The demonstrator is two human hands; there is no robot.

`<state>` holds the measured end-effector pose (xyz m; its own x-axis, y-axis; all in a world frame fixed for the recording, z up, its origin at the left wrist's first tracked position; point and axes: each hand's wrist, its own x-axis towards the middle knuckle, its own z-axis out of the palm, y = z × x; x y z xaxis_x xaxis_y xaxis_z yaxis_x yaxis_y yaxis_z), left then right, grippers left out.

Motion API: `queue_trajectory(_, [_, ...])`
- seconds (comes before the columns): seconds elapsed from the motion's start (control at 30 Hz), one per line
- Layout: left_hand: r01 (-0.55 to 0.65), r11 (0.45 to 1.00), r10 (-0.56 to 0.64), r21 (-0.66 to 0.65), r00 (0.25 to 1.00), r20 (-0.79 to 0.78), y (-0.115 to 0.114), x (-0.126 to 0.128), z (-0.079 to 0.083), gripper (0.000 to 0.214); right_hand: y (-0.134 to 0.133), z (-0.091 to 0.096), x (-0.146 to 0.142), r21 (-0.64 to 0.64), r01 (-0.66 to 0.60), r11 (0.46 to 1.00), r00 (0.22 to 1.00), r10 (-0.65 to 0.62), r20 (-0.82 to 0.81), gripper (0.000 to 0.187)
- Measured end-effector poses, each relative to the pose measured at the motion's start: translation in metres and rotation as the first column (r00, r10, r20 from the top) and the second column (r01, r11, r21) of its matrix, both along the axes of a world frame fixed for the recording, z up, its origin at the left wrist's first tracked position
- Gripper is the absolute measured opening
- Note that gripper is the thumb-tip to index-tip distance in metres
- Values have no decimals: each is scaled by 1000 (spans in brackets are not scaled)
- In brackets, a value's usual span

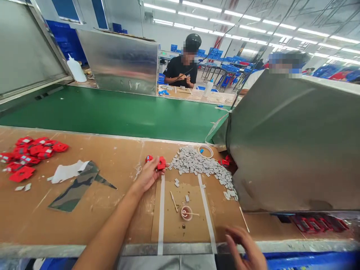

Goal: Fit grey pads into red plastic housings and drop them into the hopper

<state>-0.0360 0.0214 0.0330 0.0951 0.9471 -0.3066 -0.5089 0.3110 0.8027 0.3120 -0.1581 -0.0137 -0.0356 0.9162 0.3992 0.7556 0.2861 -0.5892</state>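
Note:
My left hand (148, 175) reaches to the back of the brown board and grips a red plastic part (161, 164). Red shows on both sides of my fingers, and whether that is one piece or two I cannot tell. Just right of it spreads a heap of small grey tiles (194, 161). My right hand (246, 249) hovers at the table's front edge, slightly blurred, fingers curved and apart, with nothing seen in it. Between the hands, a small cup (186, 213) with a thin white stick in it stands on a cardboard sheet (168, 228) edged with white tape.
Red parts (28, 152) lie piled at the left, near a camouflage cloth scrap (77, 191). A tape roll (206, 151) rests by the tiles. A large grey panel (292, 146) blocks the right side. Behind the table runs a green belt (126, 112); a person (182, 71) sits beyond.

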Motion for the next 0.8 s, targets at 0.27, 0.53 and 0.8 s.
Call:
queue_trajectory(0.27, [284, 866, 194, 411, 566, -801, -8, 20, -26, 33, 41, 15, -81, -191, -218, 957, 965, 182, -188, 31])
queue_trajectory(0.53, [404, 793, 270, 455, 437, -858, -9, 19, -28, 19, 54, 36, -99, -151, -326, 933, 919, 276, -282, 15])
queue_trajectory(0.8, [407, 793, 166, 454, 572, -803, -4, 23, -35, 19, 60, 27, -100, -36, -192, 981, 914, 166, -371, 15])
